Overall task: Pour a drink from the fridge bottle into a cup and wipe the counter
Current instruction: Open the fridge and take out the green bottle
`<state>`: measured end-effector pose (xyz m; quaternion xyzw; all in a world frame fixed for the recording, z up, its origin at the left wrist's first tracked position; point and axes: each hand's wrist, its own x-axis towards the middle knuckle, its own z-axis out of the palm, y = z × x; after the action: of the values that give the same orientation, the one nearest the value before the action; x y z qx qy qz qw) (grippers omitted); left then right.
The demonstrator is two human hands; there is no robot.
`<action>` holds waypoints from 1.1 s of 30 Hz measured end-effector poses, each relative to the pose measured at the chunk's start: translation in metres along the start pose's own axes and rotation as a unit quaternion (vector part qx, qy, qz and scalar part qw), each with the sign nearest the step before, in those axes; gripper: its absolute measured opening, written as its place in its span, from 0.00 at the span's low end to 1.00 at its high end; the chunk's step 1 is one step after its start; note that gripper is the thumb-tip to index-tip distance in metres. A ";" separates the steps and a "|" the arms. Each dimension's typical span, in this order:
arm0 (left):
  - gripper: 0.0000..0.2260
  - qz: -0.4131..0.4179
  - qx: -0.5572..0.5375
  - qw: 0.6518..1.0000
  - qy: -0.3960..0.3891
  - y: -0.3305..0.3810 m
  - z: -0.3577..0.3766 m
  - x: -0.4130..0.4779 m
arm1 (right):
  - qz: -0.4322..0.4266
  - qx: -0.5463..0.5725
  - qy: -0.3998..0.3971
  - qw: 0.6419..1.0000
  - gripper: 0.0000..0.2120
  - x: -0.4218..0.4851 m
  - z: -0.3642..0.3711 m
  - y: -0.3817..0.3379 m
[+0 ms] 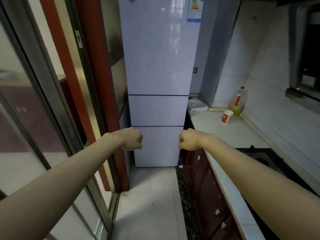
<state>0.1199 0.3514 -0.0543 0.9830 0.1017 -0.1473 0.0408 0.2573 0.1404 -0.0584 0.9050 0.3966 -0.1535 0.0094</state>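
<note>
Hands first: left hand (132,139) and right hand (187,140) are both curled into fists, holding nothing, held out in mid-air short of the fridge's lowest door and not touching it. By the right forearm a black gas hob (259,157) sits in the pale counter (245,134). Further along stands a red-and-white paper cup (227,116), upright, just beside a big cooking-oil jug (238,103) w/ a red cap. At the far end is the white three-door fridge (159,66), all doors closed, so the drink bottle is out of sight (presumably inside, compartment unknown). No cloth visible. Risks, IMO: grabbing the oil jug by mistake, since it's next to the cup; the light paper cup tipping under a heavy pour; the door swing being cramped in this narrow aisle.
</note>
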 end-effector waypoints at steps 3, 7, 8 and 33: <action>0.15 -0.006 0.004 1.000 -0.007 -0.014 -0.013 0.016 | -0.018 0.002 -0.010 1.000 0.15 0.031 -0.008 -0.001; 0.15 -0.027 0.013 0.999 -0.016 -0.027 -0.035 0.040 | -0.037 -0.015 -0.019 0.999 0.16 0.079 -0.024 0.004; 0.15 -0.035 0.009 0.999 -0.019 -0.030 -0.041 0.047 | -0.047 -0.017 -0.018 0.999 0.16 0.092 -0.030 0.005; 0.15 -0.138 -0.028 0.990 -0.021 -0.149 -0.115 0.240 | -0.177 -0.012 -0.036 0.984 0.17 0.364 -0.117 0.001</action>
<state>0.3453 0.5542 -0.0235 0.9547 0.2398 -0.1692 0.0500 0.5223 0.4159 -0.0506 0.8143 0.5517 -0.1799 0.0076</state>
